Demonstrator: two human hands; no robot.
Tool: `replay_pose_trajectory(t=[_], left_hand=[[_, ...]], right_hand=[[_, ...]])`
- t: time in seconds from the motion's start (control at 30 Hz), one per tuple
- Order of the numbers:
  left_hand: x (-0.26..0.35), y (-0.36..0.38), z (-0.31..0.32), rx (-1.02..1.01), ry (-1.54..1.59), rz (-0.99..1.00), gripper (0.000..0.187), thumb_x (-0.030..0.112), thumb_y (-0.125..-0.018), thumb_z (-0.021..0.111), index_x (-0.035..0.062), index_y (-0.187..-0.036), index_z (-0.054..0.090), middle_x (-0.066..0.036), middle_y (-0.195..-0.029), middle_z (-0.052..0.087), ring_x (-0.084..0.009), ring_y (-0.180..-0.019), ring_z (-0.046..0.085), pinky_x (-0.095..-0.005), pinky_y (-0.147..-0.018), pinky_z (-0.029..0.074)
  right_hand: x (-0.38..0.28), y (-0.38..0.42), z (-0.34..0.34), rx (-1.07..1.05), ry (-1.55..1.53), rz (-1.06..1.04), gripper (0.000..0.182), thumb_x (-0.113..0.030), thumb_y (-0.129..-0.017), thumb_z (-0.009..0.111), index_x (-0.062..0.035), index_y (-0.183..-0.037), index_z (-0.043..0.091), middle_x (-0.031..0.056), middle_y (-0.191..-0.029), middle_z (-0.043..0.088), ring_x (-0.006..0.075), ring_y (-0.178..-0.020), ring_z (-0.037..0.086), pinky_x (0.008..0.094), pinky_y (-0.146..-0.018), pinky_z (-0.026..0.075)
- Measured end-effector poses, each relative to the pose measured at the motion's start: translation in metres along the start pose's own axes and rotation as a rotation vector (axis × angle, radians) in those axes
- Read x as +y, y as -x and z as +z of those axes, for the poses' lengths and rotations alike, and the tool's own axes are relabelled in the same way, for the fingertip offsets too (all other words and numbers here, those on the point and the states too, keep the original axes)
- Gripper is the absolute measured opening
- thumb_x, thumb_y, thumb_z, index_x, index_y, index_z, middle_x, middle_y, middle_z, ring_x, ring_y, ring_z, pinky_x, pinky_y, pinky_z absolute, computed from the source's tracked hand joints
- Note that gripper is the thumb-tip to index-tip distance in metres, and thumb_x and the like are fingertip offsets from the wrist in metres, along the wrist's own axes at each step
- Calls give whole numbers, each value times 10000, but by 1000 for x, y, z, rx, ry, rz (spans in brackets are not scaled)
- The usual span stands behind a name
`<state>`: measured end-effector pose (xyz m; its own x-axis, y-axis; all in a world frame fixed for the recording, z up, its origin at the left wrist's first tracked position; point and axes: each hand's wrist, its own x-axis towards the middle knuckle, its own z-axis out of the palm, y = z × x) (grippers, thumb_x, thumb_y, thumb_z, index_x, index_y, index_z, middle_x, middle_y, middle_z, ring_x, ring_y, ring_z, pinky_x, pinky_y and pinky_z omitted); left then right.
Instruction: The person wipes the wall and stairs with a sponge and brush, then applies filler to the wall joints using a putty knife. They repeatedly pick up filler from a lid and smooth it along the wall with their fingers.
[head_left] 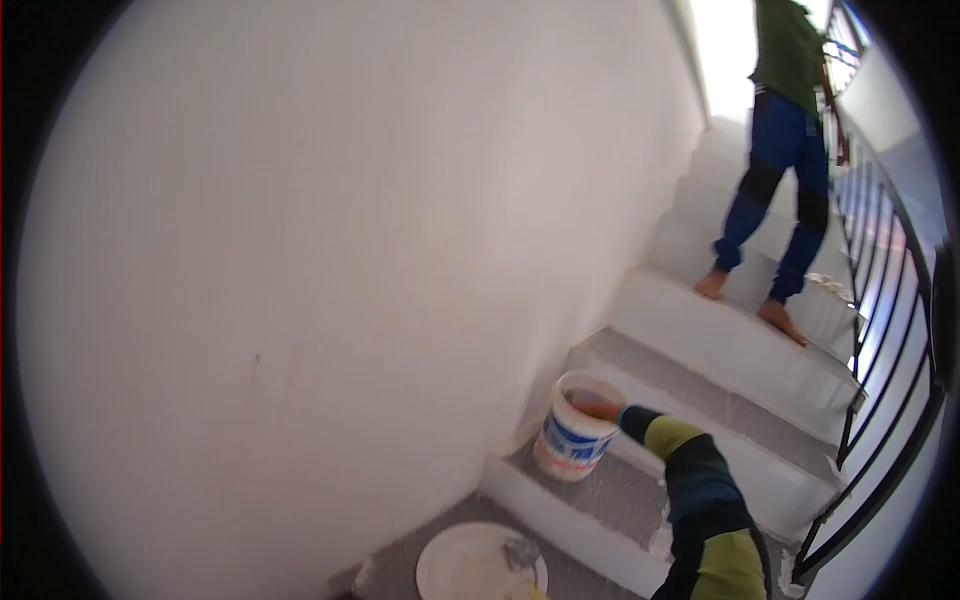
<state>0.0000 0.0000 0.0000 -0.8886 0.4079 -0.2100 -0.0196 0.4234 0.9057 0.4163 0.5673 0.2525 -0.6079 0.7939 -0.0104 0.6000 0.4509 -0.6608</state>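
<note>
My right hand (600,410) reaches over the rim into a white plastic bucket (572,446) with blue and red print. The fingers are down inside, hidden by the bucket wall, so I cannot make out what they touch. A striped sleeve of dark, teal and yellow-green covers that arm. The bucket stands upright on a grey stair tread, close to the wall. Below it lies a round white lid or plate (437,572), with a crumpled grey thing (521,552) on it and a bit of yellow at its lower edge. My left hand is out of view.
A white wall (330,240) fills the left side. Stairs (690,380) climb to the upper right, bordered by a black metal railing (905,330). Higher up, a barefoot person in a green top and blue trousers (775,140) stands on the steps.
</note>
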Motion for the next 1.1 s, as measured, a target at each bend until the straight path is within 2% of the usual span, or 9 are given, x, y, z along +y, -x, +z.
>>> replay_pose_trajectory(t=[0.1, 0.17, 0.2, 0.23, 0.27, 0.43, 0.5, 0.53, 1.1], left_hand=[[-200, -31, -35, -23, -522, 210, 327, 310, -792, 547, 96, -1038, 552, -151, -997, 564, -270, -950, 525, -413, -835, 410], [-187, 1, -66, -107, -667, 251, 281, 221, -867, 465, 36, -1035, 592, -156, -971, 606, -289, -902, 583, -385, -838, 445], [-196, 8, -72, -39, -571, 55, 267, 223, -829, 504, 15, -979, 579, -157, -915, 602, -319, -893, 569, -372, -814, 437], [-163, 30, -82, 4, -474, 106, 246, 213, -794, 538, 5, -923, 565, -171, -872, 595, -338, -853, 559, -368, -770, 435], [-174, 22, -97, -99, -643, 169, 247, 197, -802, 534, -8, -938, 558, -171, -849, 592, -315, -811, 560, -375, -737, 431], [-154, 57, -134, -69, -302, -115, 244, 205, -847, 525, 12, -990, 565, -86, -829, 595, -217, -773, 553, -345, -702, 443], [-159, 73, -128, 30, -356, 48, 251, 184, -849, 534, 16, -1033, 567, -66, -847, 594, -184, -753, 546, -314, -698, 452], [-136, 84, -122, 28, -304, -58, 241, 166, -849, 540, 18, -1036, 577, -81, -904, 604, -169, -782, 560, -295, -724, 454], [-143, 95, -127, 206, -363, 61, 167, 109, -768, 623, 27, -910, 590, -72, -789, 607, -142, -702, 574, -286, -632, 468]], right_hand=[[-17, -1, -2, -38, 38, -38, 493, -414, -856, 536, -58, -1196, 518, 58, -1194, 524, 158, -1113, 457, 309, -972, 336], [-31, 2, -5, -58, 78, -18, 492, -413, -855, 538, -58, -1195, 520, 59, -1189, 526, 159, -1108, 460, 310, -968, 339], [-34, 7, -2, -71, 102, 3, 491, -413, -854, 539, -59, -1194, 520, 59, -1187, 527, 160, -1105, 461, 310, -966, 341], [-39, 11, -1, -82, 134, 26, 491, -412, -853, 540, -59, -1193, 521, 59, -1184, 528, 161, -1102, 463, 310, -964, 342], [-39, 14, -2, -84, 164, 57, 490, -412, -853, 541, -59, -1192, 521, 60, -1182, 528, 161, -1099, 464, 310, -962, 344], [-45, 34, -9, -126, 266, 121, 487, -409, -849, 546, -60, -1188, 524, 62, -1170, 532, 165, -1085, 471, 311, -951, 352], [-43, 37, -13, -149, 294, 115, 486, -408, -848, 548, -60, -1187, 525, 63, -1165, 534, 166, -1079, 474, 312, -947, 355], [-32, 35, -19, -169, 298, 131, 485, -407, -847, 549, -60, -1186, 525, 63, -1163, 535, 167, -1077, 476, 312, -945, 357], [12, 17, -57, -164, 338, 192, 476, -397, -836, 566, -63, -1173, 535, 70, -1123, 548, 178, -1028, 500, 316, -909, 384]])
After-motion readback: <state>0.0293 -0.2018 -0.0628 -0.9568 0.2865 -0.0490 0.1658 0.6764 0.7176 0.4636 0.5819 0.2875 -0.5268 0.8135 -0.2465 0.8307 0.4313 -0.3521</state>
